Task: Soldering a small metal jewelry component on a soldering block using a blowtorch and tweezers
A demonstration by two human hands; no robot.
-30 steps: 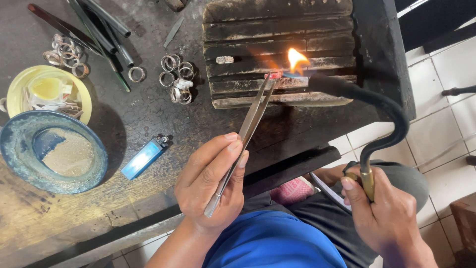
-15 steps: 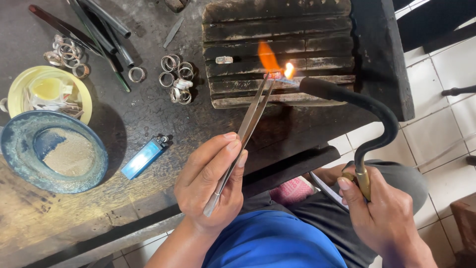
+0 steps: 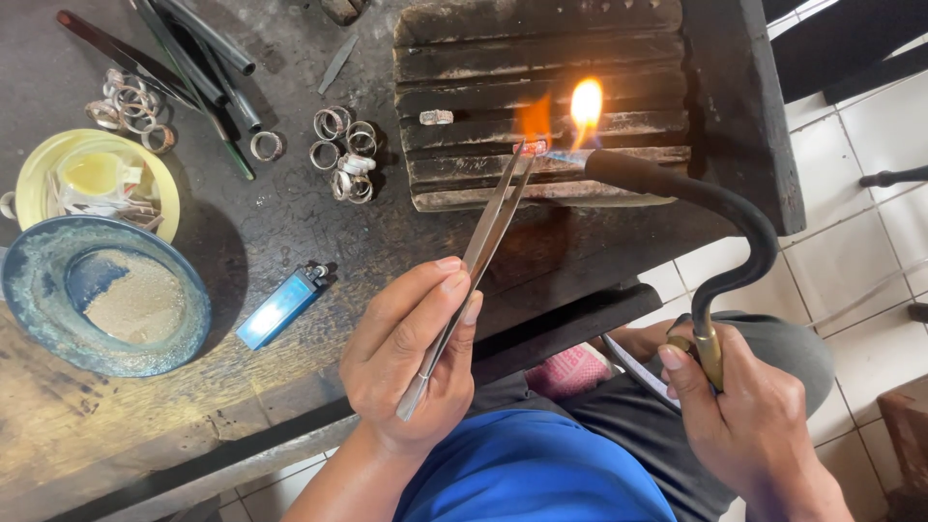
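- Head view, the work in hand: the left hand (image 3: 411, 362) pinches a pair of long steel tweezers (image 3: 474, 266) between thumb and fingers. Their tips hold a small metal ring (image 3: 534, 148) over the charred wooden block (image 3: 541, 58) at 12 o'clock.
- The right hand (image 3: 749, 420) is closed round the brass grip of a curved black torch (image 3: 720, 217) at 4 o'clock. Its nozzle points at the ring, and an orange flame (image 3: 586, 104) rises just beside the tweezer tips.
- Progress, as a judgement: heating is under way and the ring is not yet set down. One small metal piece (image 3: 436, 117) lies on the block at 11 o'clock of the ring. A cluster of loose rings (image 3: 343, 155) waits on the dark surface (image 3: 290, 242) at 9 o'clock of the block, and another heap of rings (image 3: 130, 106) lies farther left. Which are finished I cannot tell.
- Elsewhere: a blue lighter (image 3: 280, 307) lies at 9 o'clock of the left hand, and a blue-rimmed bowl (image 3: 29, 309) and a yellow dish (image 3: 39, 164) sit at the far left.
- Hard to make out: glare and flame blur the ring, so any joint or solder is unreadable. The torch hose is out of view, the right wrist is cut off at the bottom edge, and the contents of the yellow dish are unclear.
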